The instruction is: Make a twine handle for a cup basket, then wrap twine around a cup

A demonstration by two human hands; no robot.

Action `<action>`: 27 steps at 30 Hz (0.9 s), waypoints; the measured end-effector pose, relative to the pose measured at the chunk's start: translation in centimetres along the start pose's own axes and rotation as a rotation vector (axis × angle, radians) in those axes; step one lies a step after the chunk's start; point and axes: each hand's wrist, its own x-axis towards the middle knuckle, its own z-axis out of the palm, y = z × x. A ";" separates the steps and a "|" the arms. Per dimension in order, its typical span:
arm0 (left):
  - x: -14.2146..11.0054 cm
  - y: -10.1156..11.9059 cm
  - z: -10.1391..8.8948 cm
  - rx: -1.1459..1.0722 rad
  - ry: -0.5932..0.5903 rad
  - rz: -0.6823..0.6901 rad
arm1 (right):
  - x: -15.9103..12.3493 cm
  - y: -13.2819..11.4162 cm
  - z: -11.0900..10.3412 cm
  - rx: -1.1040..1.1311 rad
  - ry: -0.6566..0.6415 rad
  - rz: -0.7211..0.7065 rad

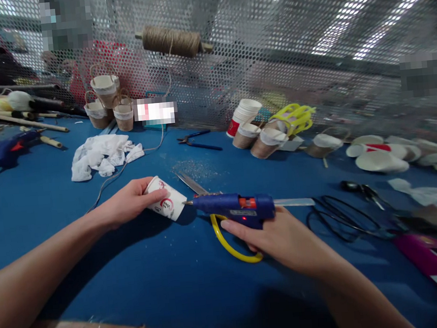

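In my left hand point(135, 199) is a white printed paper cup point(167, 201), tipped on its side with its base toward the right. My right hand point(274, 233) grips a blue hot glue gun point(233, 207), its nozzle at the cup's base edge; whether it touches I cannot tell. A clear glue stick point(294, 202) juts from the back of the gun, and a small red light glows on its side. Under the gun lie scissors point(225, 240) with yellow handles, partly hidden by it and my right hand.
A twine roll point(171, 40) hangs on the perforated metal screen. Twine-wrapped cups point(124, 116) stand at the back left, near crumpled white cloth point(105, 153). Pliers point(199, 141) lie mid-table. Stacked paper cups point(244, 115) stand behind, and a black cable point(341, 219) coils at right.
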 end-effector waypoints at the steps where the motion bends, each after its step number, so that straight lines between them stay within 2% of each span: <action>1: 0.0 0.0 0.0 0.002 -0.004 0.001 | 0.0 -0.1 0.0 -0.003 -0.002 -0.008; 11: 0.0 0.0 0.0 -0.070 0.018 -0.021 | 0.4 0.2 0.0 0.080 0.011 -0.040; 16: 0.0 -0.1 0.0 -0.094 0.009 -0.025 | 0.4 0.3 0.0 0.155 -0.065 -0.010; 22: -0.1 0.2 0.1 -0.142 0.022 -0.038 | 0.4 0.2 -0.1 0.136 -0.007 -0.040; 27: -0.4 0.6 0.0 -0.170 0.054 0.026 | 0.2 0.1 -0.2 0.157 -0.028 -0.070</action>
